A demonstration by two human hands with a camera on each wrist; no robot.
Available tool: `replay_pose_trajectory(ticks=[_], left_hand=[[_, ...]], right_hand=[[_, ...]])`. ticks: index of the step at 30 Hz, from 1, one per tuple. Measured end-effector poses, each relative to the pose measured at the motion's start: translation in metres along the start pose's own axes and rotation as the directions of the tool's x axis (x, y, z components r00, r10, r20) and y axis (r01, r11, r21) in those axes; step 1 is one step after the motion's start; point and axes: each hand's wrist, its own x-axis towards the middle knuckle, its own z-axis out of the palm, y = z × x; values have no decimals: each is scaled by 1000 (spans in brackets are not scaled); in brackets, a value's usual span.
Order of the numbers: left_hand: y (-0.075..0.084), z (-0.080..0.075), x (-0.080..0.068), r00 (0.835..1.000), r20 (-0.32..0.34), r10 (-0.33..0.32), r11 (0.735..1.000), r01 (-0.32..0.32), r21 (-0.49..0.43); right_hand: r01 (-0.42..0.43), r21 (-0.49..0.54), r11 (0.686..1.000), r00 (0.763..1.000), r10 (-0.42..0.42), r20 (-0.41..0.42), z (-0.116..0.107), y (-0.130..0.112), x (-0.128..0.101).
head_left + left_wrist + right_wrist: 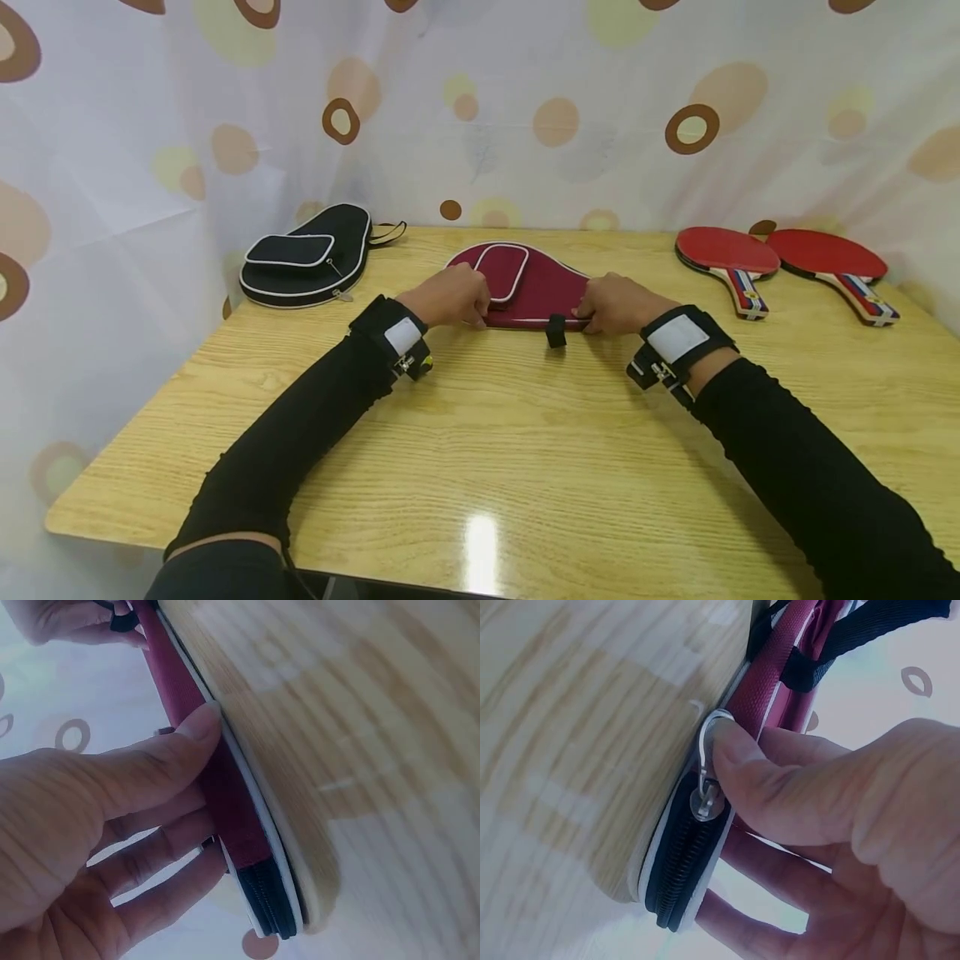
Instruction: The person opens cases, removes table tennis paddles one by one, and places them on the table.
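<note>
red case [536, 287] lay mid-table, zip seemingly closed | left hand [448, 297] gripped its edge; right hand [618, 304] pinched zip pull [706, 796] | opening looked barely begun; paddles [780, 262] out at right

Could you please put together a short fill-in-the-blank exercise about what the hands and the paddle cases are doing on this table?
1. Both hands hold the ____-coloured paddle case lying on the table.
2. The right hand pinches the case's zipper ____.
3. To the left hand's side lies a closed ____ case with white piping.
4. At the table's right end lie ____ red paddles.

Missing words: maroon; pull; black; two
</note>
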Motion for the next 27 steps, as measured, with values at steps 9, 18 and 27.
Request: replay_pose_trajectory(ticks=[9, 18, 27], left_hand=[[-6, -1, 3, 1000, 27, 1, 999, 0, -42], [-9, -2, 6, 998, 52, -21, 998, 24, -61], [-1, -3, 7, 997, 64, -32, 999, 34, -22]], right_hand=[[-24, 70, 997, 998, 21, 54, -5, 9, -1], [-66, 172, 983, 997, 57, 61, -10, 7, 4], [22, 140, 990, 999, -26, 32, 1, -30, 20]])
